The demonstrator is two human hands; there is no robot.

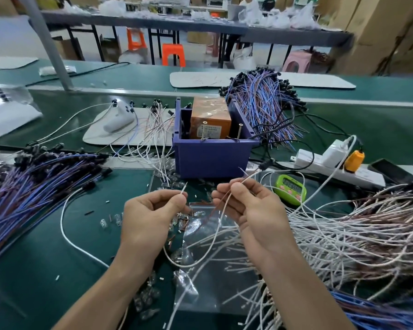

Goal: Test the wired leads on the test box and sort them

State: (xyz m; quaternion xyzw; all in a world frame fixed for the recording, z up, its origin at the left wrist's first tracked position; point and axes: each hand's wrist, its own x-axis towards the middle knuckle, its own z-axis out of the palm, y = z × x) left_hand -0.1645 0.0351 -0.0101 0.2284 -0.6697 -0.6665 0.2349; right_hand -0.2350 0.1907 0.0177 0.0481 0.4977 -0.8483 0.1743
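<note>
Purple bin [212, 160] holds orange box [210, 120], upright screws [239, 132].

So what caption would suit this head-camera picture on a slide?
Left hand and right hand each pinch a wire end before the blue box, between blue leads and white leads.

Before me I count one box [212, 160], one timer [290, 189], one power strip [332, 166], two orange stools [135, 39] [173, 54], perhaps three purple wire heaps [34, 177] [260, 103] [379, 310].

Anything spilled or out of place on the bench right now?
Yes. Small clear bulbs and cut wire bits lie loose on the green mat around the clear zip bag, not in it. The left hand and right hand each pinch an end of white lead.
</note>
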